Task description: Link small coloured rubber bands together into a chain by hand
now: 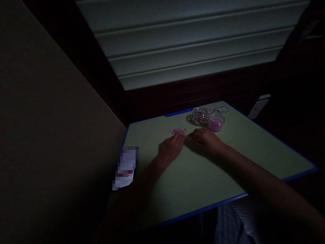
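Observation:
A small tangle of pink, translucent elastic bands [177, 132] lies on the pale green desk [203, 169], close to the middle of its far half. My left hand [171, 147] is at its lower edge, with the fingertips pinched on it. My right hand [205, 141] reaches in from the right, its fingertips closed on the tangle's right end. Dim light hides the finger detail. Behind my right hand stands a clear round tub of pink bands [216, 123], beside a heap of multicoloured bands [199, 119].
A small clear lidded container [221, 109] stands at the desk's far corner. A white paper item [125, 167], blurred, lies over the left edge. A white flat object [258, 107] sits past the right edge. A wall rises on the left, and a window blind [188, 44] fills the back.

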Demonstrator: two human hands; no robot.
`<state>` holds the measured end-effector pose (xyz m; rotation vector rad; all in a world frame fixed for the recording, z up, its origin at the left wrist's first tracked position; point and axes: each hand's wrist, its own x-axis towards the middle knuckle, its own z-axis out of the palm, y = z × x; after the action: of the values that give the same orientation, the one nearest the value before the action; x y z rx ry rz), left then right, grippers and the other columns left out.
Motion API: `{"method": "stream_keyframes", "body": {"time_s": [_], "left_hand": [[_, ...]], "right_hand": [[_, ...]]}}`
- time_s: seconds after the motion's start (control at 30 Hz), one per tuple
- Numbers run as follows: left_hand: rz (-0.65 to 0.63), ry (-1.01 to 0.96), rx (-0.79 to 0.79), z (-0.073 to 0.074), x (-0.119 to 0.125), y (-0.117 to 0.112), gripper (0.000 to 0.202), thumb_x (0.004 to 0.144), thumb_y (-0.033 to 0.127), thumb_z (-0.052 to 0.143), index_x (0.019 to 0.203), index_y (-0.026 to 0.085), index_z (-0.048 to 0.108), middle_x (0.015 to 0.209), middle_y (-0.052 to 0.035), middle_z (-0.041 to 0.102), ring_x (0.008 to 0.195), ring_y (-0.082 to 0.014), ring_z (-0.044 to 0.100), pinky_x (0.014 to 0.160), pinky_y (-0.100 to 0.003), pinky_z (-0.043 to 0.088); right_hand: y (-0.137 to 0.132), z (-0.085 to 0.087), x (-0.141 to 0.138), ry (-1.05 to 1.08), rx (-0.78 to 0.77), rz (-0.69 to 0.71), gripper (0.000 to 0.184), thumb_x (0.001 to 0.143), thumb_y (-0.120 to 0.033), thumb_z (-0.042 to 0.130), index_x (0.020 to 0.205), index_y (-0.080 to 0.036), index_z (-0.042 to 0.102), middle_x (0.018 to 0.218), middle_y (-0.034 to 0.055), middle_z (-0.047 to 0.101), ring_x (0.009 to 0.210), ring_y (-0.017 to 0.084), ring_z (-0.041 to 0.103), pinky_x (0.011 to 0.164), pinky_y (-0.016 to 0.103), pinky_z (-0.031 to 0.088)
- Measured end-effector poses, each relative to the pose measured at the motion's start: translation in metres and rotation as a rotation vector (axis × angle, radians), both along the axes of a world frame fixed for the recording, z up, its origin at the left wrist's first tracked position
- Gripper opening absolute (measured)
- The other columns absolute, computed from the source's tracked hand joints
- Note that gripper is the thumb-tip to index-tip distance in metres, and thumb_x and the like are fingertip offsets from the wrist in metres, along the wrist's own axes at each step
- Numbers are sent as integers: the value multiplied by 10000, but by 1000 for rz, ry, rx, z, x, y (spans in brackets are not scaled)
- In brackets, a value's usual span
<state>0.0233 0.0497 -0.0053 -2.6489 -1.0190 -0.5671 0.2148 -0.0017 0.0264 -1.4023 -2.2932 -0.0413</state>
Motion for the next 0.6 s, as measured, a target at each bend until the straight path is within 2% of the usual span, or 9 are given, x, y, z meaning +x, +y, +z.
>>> {"method": "stream_keyframes", "body": {"time_s": [0.13, 0.43, 0.6], "left_hand": [[-66, 30, 73, -5, -1, 2, 293, 946, 276, 304, 1034, 195, 571, 919, -52, 622, 732, -131, 609, 589, -236, 437], [-142, 8, 165, -8, -2, 4, 258, 936, 251, 339, 1011, 193, 579, 902, -51, 634, 738, -135, 617, 569, -237, 439], [-134, 52, 91, -6, -2, 3, 278, 943, 247, 315, 1030, 201, 575, 922, -56, 628, 803, -143, 620, 614, -240, 451]], "right_hand": [[-1, -1, -3, 78, -31, 29, 318, 904, -331, 425, 980, -139, 666, 843, 90, 643, 762, 143, 565, 695, 236, 365], [-2, 1, -5, 198, -108, 40, 261, 882, -245, 443, 941, -133, 671, 831, 78, 637, 736, 128, 562, 670, 221, 378], [-2, 1, -4, 146, -82, 33, 253, 879, -215, 436, 916, -128, 670, 813, 78, 637, 727, 126, 559, 660, 217, 372]]}}
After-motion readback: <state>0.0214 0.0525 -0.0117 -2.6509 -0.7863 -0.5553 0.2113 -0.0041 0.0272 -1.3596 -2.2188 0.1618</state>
